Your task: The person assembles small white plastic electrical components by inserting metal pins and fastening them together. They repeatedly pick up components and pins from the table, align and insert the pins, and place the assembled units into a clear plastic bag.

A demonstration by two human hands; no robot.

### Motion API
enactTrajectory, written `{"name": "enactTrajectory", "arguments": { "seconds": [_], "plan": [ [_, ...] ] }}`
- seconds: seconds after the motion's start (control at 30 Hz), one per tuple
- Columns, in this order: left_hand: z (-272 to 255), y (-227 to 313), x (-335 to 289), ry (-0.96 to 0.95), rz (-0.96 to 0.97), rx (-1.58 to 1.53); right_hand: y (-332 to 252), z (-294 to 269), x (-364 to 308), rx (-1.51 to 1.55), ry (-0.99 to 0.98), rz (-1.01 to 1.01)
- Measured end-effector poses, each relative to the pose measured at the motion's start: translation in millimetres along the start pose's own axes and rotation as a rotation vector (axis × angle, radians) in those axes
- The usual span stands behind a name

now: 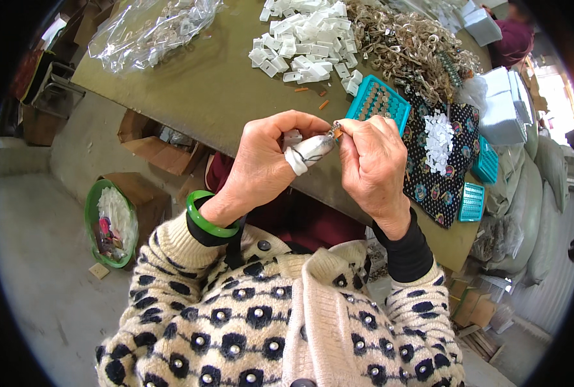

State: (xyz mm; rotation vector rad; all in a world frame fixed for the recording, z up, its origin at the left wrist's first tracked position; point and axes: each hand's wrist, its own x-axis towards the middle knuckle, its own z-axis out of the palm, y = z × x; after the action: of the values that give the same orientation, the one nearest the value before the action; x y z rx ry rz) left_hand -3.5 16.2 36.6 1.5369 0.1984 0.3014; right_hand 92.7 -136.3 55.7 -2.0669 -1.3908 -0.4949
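Just over the table's near edge, my left hand (256, 151) and my right hand (374, 158) meet, both closed in a pinch. Between the fingertips is a small metal piece with an orange bit (336, 133), too small to name exactly. A white cloth cover (307, 155), tied with dark thread, wraps my left thumb. Part of a small whitish piece (291, 138) shows inside my left hand; the fingers hide the rest. Right behind my right hand lies a teal tray (405, 111) with rows of small brown round parts. Several orange strips (324, 104) are scattered nearby on the table (229, 71).
White plastic housings (306, 39) are heaped at the back, beside a pile of brownish metal parts (406, 45). Small white pieces (438, 143) sit on patterned cloth (422, 187) at right. A clear bag (155, 32) lies back left. A green basket (92, 222) stands on the floor.
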Motion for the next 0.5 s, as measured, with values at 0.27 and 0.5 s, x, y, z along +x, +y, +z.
{"name": "enactTrajectory", "arguments": {
  "seconds": [0.27, 0.5],
  "plan": [
    [5, 2, -14, 0.024, 0.135, 0.085, -13, -8, -5, -0.024, -0.001, 0.000],
    [7, -8, -17, 0.109, 0.185, 0.066, -13, -13, -10, 0.120, -0.098, 0.062]
  ]
}}
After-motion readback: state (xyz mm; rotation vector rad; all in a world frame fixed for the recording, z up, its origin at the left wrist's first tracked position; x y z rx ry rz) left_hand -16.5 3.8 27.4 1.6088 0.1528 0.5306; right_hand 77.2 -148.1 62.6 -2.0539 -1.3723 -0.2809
